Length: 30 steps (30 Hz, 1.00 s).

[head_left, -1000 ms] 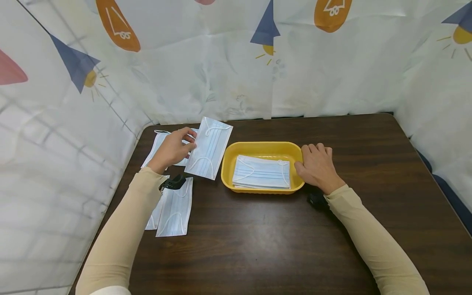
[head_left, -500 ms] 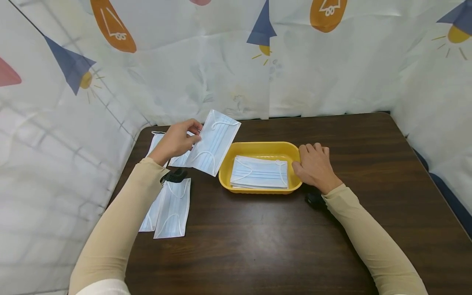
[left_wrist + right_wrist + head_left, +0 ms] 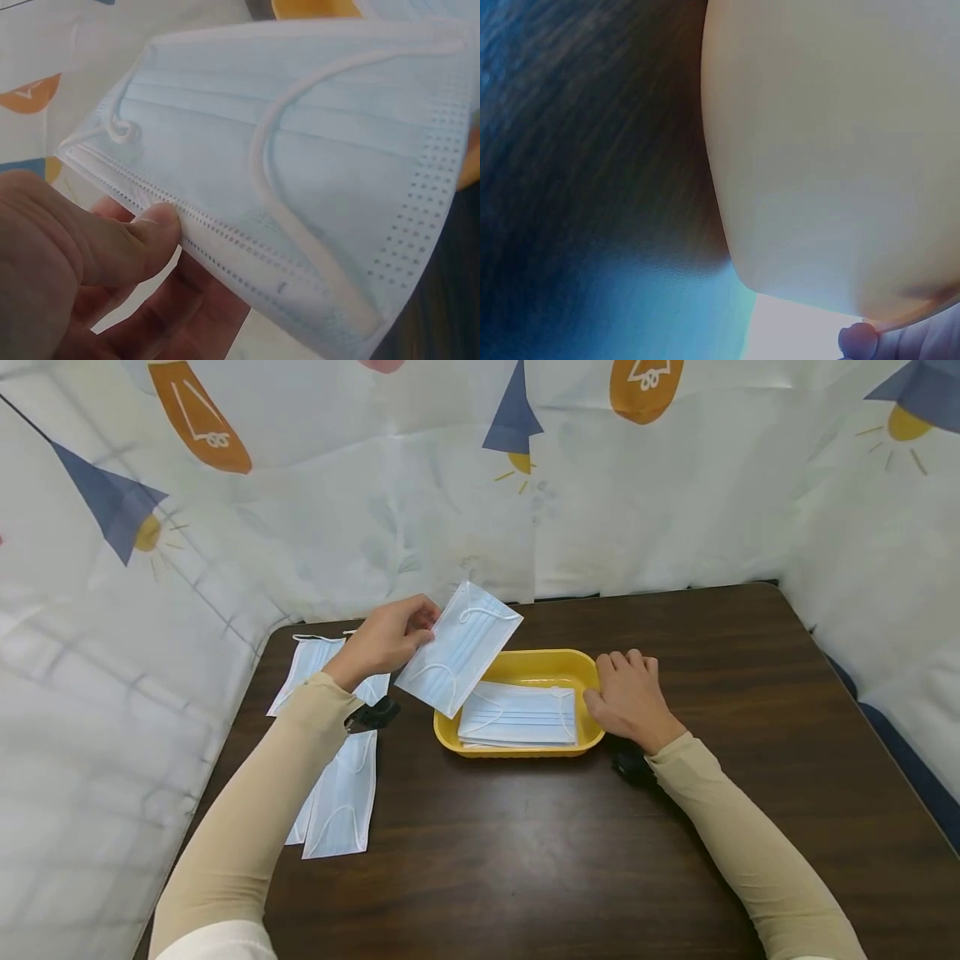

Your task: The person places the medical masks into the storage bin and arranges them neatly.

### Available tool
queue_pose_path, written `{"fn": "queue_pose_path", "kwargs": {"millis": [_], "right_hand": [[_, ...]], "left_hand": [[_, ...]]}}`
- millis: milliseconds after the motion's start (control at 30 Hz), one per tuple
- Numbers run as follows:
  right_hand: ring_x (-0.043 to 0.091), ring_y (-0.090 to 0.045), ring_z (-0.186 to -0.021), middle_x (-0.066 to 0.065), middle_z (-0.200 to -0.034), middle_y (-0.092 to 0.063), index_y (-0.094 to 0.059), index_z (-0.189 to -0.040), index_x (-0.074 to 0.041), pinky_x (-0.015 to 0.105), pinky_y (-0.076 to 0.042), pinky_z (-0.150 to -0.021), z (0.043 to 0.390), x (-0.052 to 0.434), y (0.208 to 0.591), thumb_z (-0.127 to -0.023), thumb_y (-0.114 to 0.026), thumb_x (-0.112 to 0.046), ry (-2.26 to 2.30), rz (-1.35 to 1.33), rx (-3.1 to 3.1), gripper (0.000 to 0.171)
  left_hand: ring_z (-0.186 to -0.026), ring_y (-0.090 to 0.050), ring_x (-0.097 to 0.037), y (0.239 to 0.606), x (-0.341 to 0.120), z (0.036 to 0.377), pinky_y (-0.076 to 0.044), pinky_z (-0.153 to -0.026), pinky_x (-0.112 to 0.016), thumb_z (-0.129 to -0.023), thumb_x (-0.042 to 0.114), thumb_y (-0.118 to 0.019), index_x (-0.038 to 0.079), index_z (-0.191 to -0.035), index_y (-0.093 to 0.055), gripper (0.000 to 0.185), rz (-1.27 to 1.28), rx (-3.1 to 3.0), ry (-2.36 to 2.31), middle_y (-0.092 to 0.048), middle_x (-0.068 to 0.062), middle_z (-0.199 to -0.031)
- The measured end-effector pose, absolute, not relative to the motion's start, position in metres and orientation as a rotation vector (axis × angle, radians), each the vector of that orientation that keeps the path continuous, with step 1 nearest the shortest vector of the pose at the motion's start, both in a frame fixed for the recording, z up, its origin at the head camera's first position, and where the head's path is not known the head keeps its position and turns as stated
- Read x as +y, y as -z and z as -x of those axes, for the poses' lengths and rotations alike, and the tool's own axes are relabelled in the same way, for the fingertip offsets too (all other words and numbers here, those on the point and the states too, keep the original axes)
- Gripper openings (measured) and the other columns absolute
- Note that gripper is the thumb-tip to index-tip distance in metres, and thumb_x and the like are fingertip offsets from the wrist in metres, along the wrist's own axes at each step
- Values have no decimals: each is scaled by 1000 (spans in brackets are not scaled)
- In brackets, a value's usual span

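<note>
Each forearm was covered by a plain beige sleeve: left sleeve (image 3: 255, 827), right sleeve (image 3: 742, 835). Both were close-fitting and terminated at the wrist in a cuff of the same colour. Shallow creases crossed the left sleeve near its upper end, where a white garment edge (image 3: 221, 941) showed. A compact black unit was located at each wrist — left unit (image 3: 375, 714), right unit (image 3: 633, 768) — on the inward-facing side. Beyond the cuffs, the hands (image 3: 633, 702) were bare.

Here are six masks (image 3: 459, 647) (at least), one tray (image 3: 534, 668) and one table (image 3: 562, 860).
</note>
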State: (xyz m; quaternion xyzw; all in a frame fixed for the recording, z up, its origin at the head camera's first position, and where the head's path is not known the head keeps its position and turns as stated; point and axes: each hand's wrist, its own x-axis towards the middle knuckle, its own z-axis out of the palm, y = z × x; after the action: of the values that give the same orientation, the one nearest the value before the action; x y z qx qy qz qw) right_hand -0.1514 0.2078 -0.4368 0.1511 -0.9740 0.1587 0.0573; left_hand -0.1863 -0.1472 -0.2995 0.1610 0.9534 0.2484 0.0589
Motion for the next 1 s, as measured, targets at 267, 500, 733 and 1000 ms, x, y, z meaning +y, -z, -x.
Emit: {"fn": "queue_pose_path", "kwargs": {"millis": [267, 500, 733, 1000], "right_hand": [[36, -42, -94, 15, -102, -60, -58, -110, 0, 55, -31, -92, 146, 201, 435, -94, -46, -29, -492, -449, -2962, 35], [36, -43, -94, 15, -99, -59, -58, -106, -1, 55, -31, -91, 140, 196, 433, -93, -44, -28, -487, -458, -2955, 33], [35, -43, -91, 14, -95, -58, -58, -104, -2, 54, -32, -89, 135, 193, 431, -92, -44, -28, -468, -463, -2949, 31], [34, -43, -91, 11, -93, -57, -57, -102, -3, 52, -31, -89, 131, 191, 431, -92, -46, -28, -463, -451, -2947, 28]], "left_hand": [[-114, -67, -32, 302, -127, 188, -52, -100, -48, -100, 6, -60, 6, -122, -63, 22, -659, 2845, -734, -71, -15, -121], [-112, -67, -29, 310, -115, 187, -52, -99, -45, -100, 4, -59, 6, -121, -64, 21, -786, 2756, -741, -72, -14, -117], [-109, -67, -26, 322, -105, 185, -54, -98, -44, -101, 3, -57, 9, -121, -64, 21, -846, 2692, -690, -72, -11, -114], [-105, -63, -26, 337, -94, 181, -54, -93, -40, -102, 4, -57, 13, -121, -63, 23, -854, 2631, -551, -70, -9, -115]]}}
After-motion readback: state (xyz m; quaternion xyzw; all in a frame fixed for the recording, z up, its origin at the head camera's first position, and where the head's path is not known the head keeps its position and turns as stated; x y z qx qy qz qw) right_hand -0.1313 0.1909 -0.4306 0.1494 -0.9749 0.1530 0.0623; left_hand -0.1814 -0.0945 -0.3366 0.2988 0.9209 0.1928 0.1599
